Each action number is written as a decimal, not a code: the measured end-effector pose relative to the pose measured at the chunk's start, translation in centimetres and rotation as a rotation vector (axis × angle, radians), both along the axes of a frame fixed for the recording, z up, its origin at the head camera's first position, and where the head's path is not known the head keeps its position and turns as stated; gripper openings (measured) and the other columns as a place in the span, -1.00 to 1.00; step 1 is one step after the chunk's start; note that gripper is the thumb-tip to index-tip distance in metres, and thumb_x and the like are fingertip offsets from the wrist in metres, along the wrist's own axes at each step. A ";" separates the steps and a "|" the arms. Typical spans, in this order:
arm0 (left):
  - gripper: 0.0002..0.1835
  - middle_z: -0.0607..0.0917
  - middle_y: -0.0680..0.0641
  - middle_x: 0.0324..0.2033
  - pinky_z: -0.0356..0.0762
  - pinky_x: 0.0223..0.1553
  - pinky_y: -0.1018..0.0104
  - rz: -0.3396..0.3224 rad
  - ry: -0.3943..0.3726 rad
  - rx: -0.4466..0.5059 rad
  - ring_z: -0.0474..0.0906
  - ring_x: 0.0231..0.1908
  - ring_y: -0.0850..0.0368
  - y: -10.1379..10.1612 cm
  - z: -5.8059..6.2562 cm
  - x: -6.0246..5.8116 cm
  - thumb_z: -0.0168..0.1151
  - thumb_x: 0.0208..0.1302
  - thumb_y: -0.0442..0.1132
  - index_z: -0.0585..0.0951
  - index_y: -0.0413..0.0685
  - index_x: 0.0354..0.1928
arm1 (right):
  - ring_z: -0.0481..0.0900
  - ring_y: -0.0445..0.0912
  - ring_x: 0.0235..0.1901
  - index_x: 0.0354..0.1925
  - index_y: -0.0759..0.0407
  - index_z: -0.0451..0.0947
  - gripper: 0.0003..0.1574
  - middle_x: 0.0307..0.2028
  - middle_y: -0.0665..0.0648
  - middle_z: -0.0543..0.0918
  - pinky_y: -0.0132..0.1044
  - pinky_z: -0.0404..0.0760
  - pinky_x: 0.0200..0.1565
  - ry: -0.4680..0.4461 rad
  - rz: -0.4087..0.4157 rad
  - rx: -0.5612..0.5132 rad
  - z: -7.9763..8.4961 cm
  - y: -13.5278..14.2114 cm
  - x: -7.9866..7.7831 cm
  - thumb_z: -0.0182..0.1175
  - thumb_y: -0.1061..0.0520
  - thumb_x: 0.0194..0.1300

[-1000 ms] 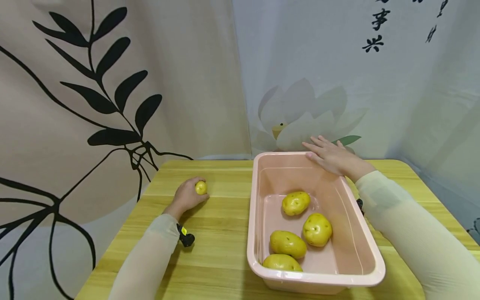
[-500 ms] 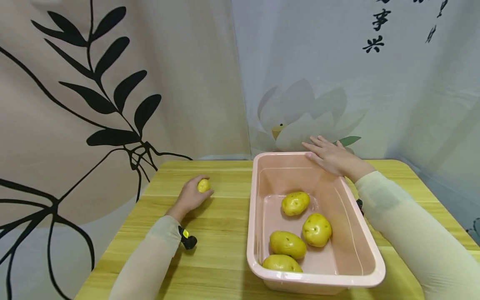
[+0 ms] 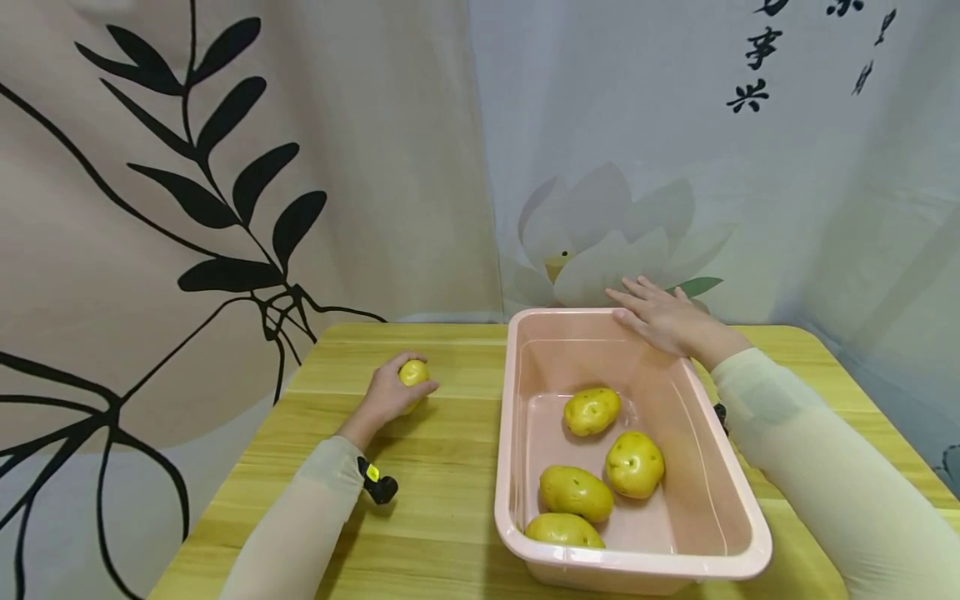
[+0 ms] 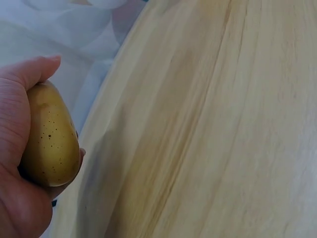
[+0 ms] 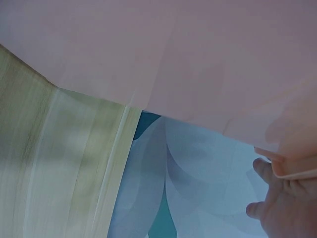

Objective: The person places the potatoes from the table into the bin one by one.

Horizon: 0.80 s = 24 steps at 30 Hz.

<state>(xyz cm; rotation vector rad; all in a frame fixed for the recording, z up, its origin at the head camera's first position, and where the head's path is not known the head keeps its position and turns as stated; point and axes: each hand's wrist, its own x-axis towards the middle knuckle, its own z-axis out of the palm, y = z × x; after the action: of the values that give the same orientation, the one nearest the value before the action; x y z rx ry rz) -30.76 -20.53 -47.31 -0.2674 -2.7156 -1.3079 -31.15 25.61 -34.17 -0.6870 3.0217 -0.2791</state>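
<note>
My left hand grips a yellow potato over the left part of the table. In the left wrist view that potato lies against the palm, with thumb and fingers around it. A pink plastic bin stands to the right, holding several potatoes, among them a round one and a longer one. My right hand rests on the bin's far right corner, fingers spread past the rim. The right wrist view shows that hand at the rim, beside the bin's outer wall.
The wooden table carries the bin and ends at a back edge. Behind it hangs a pale curtain printed with dark leaves and a lotus. A small black device is strapped at the left wrist.
My left hand has moved slightly to the right with the potato in its grip. The right hand and the bin hold their places, while the head view has tilted a little.
</note>
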 end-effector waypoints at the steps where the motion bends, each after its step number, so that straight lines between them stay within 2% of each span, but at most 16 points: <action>1: -0.48 0.51 -0.06 -0.18 0.52 -0.44 0.23 0.000 -0.010 0.013 0.48 -0.30 0.00 0.1 0.1 0.1 0.39 -0.07 0.10 0.48 0.25 -0.02 | -0.31 0.09 0.37 0.41 -0.13 -0.04 -0.25 0.41 0.15 -0.13 0.37 -0.31 0.14 -0.002 0.002 -0.005 0.0 0.0 0.0 -0.38 -0.35 0.36; 7: -0.45 0.50 -0.08 -0.17 0.52 -0.46 0.22 -0.003 -0.043 0.061 0.47 -0.29 -0.02 0.8 1.0 0.5 0.40 -0.07 0.08 0.48 0.23 0.03 | -0.29 0.10 0.36 0.41 -0.11 -0.03 -0.25 0.40 0.15 -0.13 0.38 -0.30 0.13 -0.001 0.005 -0.013 0.0 0.0 0.1 -0.37 -0.35 0.37; 14: -0.47 0.48 -0.03 -0.13 0.52 -0.44 0.19 -0.020 -0.022 0.108 0.45 -0.27 -0.04 1.6 2.1 1.1 0.37 -0.08 0.18 0.49 0.34 0.00 | -0.26 0.11 0.36 0.40 -0.11 -0.02 -0.26 0.40 0.15 -0.11 0.37 -0.28 0.14 0.010 0.008 -0.015 0.0 0.0 0.1 -0.37 -0.34 0.37; 18: -0.49 0.47 -0.04 -0.09 0.53 -0.42 0.17 -0.055 -0.038 0.182 0.45 -0.25 -0.05 2.0 2.7 1.5 0.36 -0.05 0.16 0.49 0.35 0.00 | -0.27 0.11 0.36 0.40 -0.10 -0.01 -0.26 0.40 0.15 -0.10 0.37 -0.28 0.14 0.014 0.009 -0.023 0.0 0.0 0.1 -0.36 -0.34 0.37; 24: -0.50 0.46 -0.15 -0.12 0.56 -0.44 0.12 -0.109 -0.088 0.333 0.49 -0.28 -0.10 2.8 3.9 2.0 0.37 -0.02 0.08 0.49 0.26 0.01 | -0.28 0.12 0.36 0.40 -0.09 -0.01 -0.25 0.40 0.17 -0.11 0.38 -0.29 0.13 0.011 0.011 -0.023 0.2 0.1 0.2 -0.37 -0.34 0.37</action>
<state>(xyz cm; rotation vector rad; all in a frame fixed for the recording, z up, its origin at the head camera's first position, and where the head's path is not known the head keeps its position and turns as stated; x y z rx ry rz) -28.75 -17.70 -43.37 -0.3346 -2.5231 -1.8114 -30.92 25.68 -33.97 -0.7084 3.0285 -0.3106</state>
